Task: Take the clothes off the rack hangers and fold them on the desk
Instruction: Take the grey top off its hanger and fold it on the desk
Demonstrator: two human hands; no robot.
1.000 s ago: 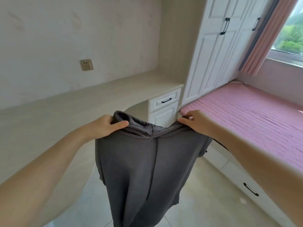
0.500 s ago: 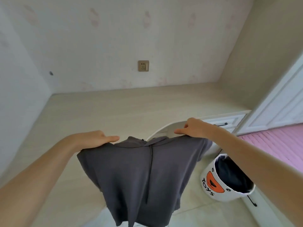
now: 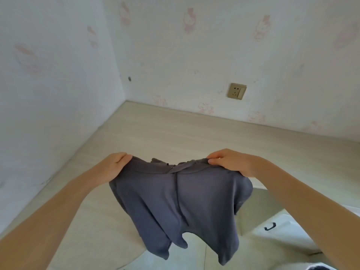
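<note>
Now, in the head view, a grey garment point(image 3: 181, 201) with a front zip is held up by its shoulders. The left hand point(image 3: 115, 165) grasps one shoulder, with the thumb pinched over the top of the cloth; the right hand point(image 3: 229, 161) grasps the other, its fingers curled over the seam. Between the two grips the collar sags a little, and below them the body of the garment hangs free, its hem loose over the near edge of the table point(image 3: 175, 137) and the floor beneath. No hanger is seen on it. Beyond the grips the pale tabletop runs to the wall, where a socket point(image 3: 236, 91) is set, above and to the right of the right grip. A drawer handle point(image 3: 269, 226) is seen below the right forearm.

The step in hand is judged to be the carrying of the garment to the table. Next, it would have to be brought forward past the table edge and laid flat, with both shoulders lowered together so that the cloth spreads without bunching.
</note>
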